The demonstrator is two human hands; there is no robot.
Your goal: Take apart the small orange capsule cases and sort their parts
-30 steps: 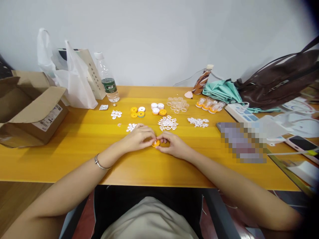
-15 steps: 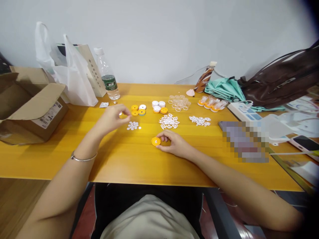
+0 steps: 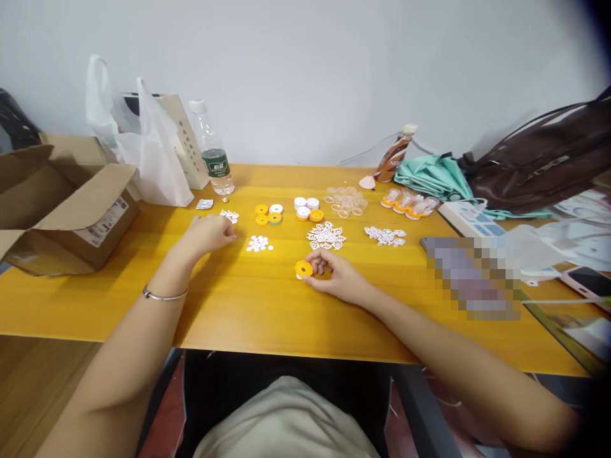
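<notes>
My right hand (image 3: 337, 277) rests on the yellow wooden table (image 3: 267, 305) and grips an orange disc (image 3: 303, 269) with a white centre, tilted on its edge. My left hand (image 3: 209, 233) lies further left with its fingers curled. Its fingertips are beside a small heap of white pieces (image 3: 230, 216); whether they pinch one is too small to tell. Between the hands lies a cluster of tiny white discs (image 3: 258, 243). Behind them are orange and white discs (image 3: 266, 214), more discs (image 3: 306, 208), white lacy cut-outs (image 3: 326, 235), clear rings (image 3: 344, 200) and white bits (image 3: 384, 235).
An open cardboard box (image 3: 62, 213) stands at the left, with a white plastic bag (image 3: 150, 162) and a water bottle (image 3: 212, 156) behind it. At the right are a brown drink bottle (image 3: 394, 152), a teal cloth (image 3: 429, 176), a brown bag (image 3: 539, 159), a power strip (image 3: 465, 217) and a phone (image 3: 586, 281).
My left hand let go of the orange disc, swung left and up, then came down beside the white pieces. My right hand kept the disc and tilted it up.
</notes>
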